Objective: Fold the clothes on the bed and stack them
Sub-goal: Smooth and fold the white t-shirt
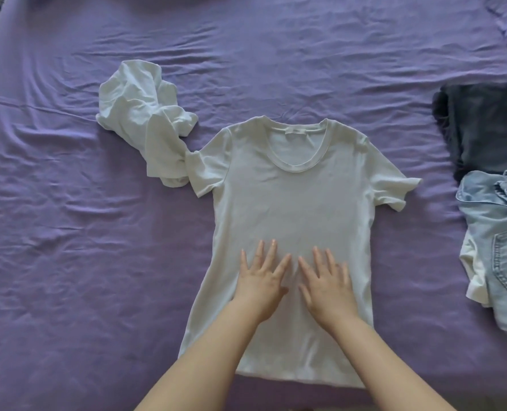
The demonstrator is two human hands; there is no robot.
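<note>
A white T-shirt (293,200) lies spread flat, front up, on the purple bed sheet (68,262), collar pointing away from me. My left hand (261,280) and my right hand (326,283) rest side by side on its lower middle, palms down, fingers straight and spread. A crumpled white garment (145,120) lies at the upper left, touching the shirt's left sleeve. At the right edge sit a folded dark garment (483,126) and, nearer to me, light blue denim (501,247) partly cut off by the frame.
The wrinkled purple sheet covers the whole bed. Wide bare sheet lies to the left of the shirt and beyond its collar. A dark strip at the top left corner marks the bed's edge.
</note>
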